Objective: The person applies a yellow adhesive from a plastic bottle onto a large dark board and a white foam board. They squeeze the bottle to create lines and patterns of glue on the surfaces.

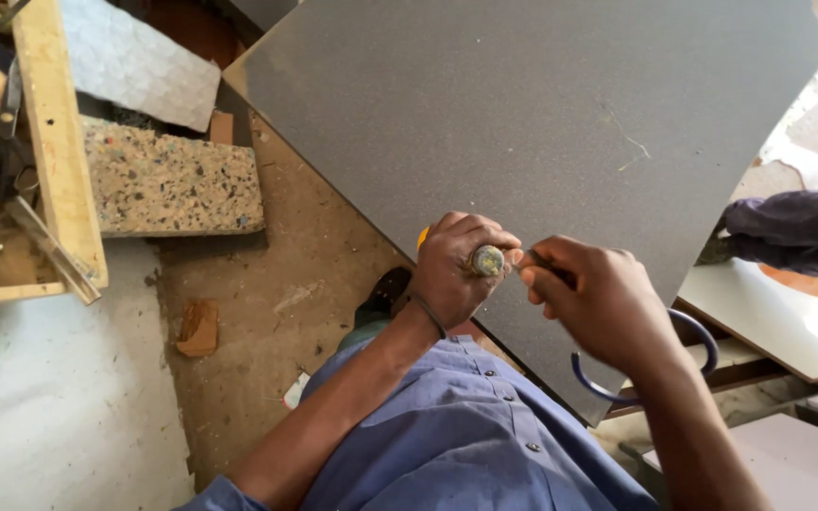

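- Blue shirt point(466, 445) fills the near edge, both forearms reaching out from it.
- Left hand point(456, 270) is fisted tight around a worn round tool knob point(488, 260), yellow showing behind.
- Right hand point(598, 303) is closed, pinching a thin dark tool point(546, 266) beside that knob.
- Both press on the grey board point(523, 123), at its near edge.
- Speckled foam block point(172, 180) lies well left on the floor.

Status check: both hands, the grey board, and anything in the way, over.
Left hand shut on round-ended tool. Right hand shut on thin dark tool at the tip. Both over grey board. Blue curved handle beneath right wrist; nothing blocking.
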